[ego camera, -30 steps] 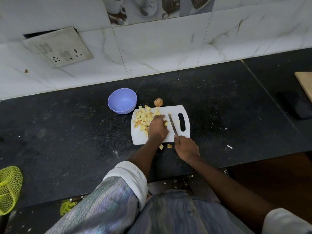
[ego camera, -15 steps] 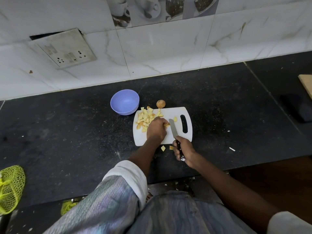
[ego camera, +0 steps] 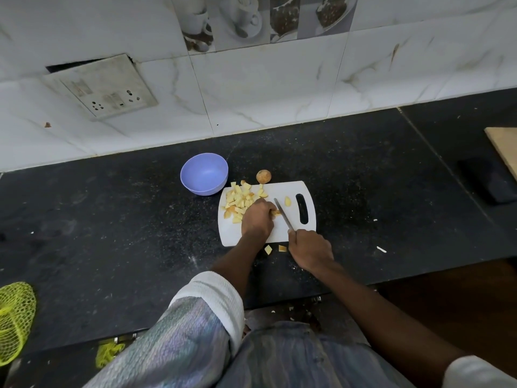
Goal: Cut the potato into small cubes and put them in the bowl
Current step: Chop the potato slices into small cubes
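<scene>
A white cutting board [ego camera: 282, 232] lies on the black counter. A pile of yellow potato cubes [ego camera: 240, 201] covers its far left part. My left hand [ego camera: 256, 218] curls over a small potato piece [ego camera: 276, 212] at the board's middle and holds it down. My right hand [ego camera: 310, 249] grips the knife [ego camera: 283, 214] by its handle at the board's near edge. The blade slants away, right beside the held piece. A lone cube [ego camera: 287, 201] lies right of the blade. The purple bowl [ego camera: 204, 174] stands empty, just beyond the board's far left corner.
A brown potato end [ego camera: 263, 176] sits behind the board. Two cubes [ego camera: 268, 249] lie on the counter before the board. A yellow mesh bag [ego camera: 15, 317] hangs at the near left. A dark block [ego camera: 488, 180] and a wooden board [ego camera: 503, 147] are at the far right.
My right hand turned over and the knife came back down with its blade next to the held piece. The left hand stayed on the piece.
</scene>
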